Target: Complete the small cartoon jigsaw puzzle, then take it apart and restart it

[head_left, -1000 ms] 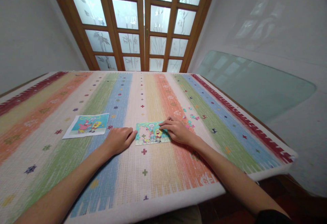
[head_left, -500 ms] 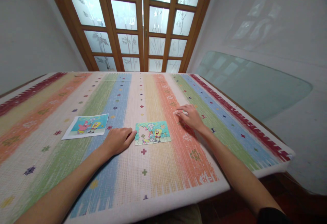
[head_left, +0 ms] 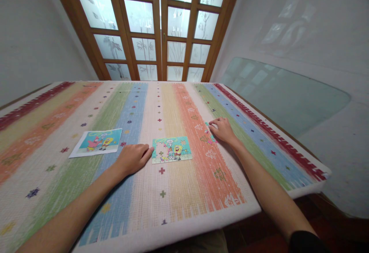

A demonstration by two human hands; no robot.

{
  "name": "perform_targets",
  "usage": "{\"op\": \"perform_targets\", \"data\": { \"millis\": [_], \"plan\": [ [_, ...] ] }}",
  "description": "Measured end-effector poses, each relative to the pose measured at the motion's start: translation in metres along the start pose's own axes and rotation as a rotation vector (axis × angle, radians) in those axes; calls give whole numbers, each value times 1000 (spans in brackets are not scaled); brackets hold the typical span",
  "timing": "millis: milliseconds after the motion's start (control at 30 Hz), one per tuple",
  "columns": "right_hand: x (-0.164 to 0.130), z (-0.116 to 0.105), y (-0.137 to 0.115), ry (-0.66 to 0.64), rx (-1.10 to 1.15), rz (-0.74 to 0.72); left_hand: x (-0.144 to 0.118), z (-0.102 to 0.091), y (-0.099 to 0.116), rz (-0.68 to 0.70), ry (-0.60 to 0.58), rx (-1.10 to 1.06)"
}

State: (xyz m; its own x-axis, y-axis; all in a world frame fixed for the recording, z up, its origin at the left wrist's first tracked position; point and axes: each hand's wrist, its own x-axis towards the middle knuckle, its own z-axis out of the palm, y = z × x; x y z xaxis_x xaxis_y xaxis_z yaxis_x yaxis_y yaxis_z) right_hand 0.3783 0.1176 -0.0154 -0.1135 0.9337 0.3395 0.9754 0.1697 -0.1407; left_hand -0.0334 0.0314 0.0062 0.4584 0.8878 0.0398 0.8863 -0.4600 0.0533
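Note:
A cartoon jigsaw puzzle [head_left: 173, 150] lies flat on the striped cloth, with a gap in its left part where the cloth shows through. Beside its left edge rests my left hand [head_left: 135, 160], fingers curled under and thumb tip at the puzzle's border; I see nothing in it. To the right of the puzzle, my right hand [head_left: 222, 130] is low over the cloth, its fingers pinched around a small pale puzzle piece, mostly hidden. Several loose puzzle pieces [head_left: 211, 138] in teal and pink lie by those fingers, partly covered by the hand.
A printed reference picture [head_left: 99, 142] of the cartoon lies to the left of my left hand. The striped tablecloth [head_left: 184, 191] covers the table. Wooden doors [head_left: 161, 34] with glass panes stand beyond it, and a glass panel [head_left: 282, 87] is at the right wall.
My right hand has shifted right and slightly back toward the loose pieces, which now show more beside its fingers. My left hand, the puzzle and the printed picture have stayed put.

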Motion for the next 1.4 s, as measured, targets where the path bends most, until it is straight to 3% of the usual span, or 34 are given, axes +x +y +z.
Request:
{"op": "perform_targets", "data": {
  "millis": [267,567,833,1400],
  "plan": [
    [2,-12,14,-42,105,-100,0,1,-1,17,18,3],
    [1,-44,47,-174,191,-70,0,0,-1,7,9,-15],
    [-3,-58,31,-430,442,-273,0,1,0,-3,-7,-1],
    [-5,-54,28,-479,474,-267,0,0,-1,16,27,-8]
  ]
}}
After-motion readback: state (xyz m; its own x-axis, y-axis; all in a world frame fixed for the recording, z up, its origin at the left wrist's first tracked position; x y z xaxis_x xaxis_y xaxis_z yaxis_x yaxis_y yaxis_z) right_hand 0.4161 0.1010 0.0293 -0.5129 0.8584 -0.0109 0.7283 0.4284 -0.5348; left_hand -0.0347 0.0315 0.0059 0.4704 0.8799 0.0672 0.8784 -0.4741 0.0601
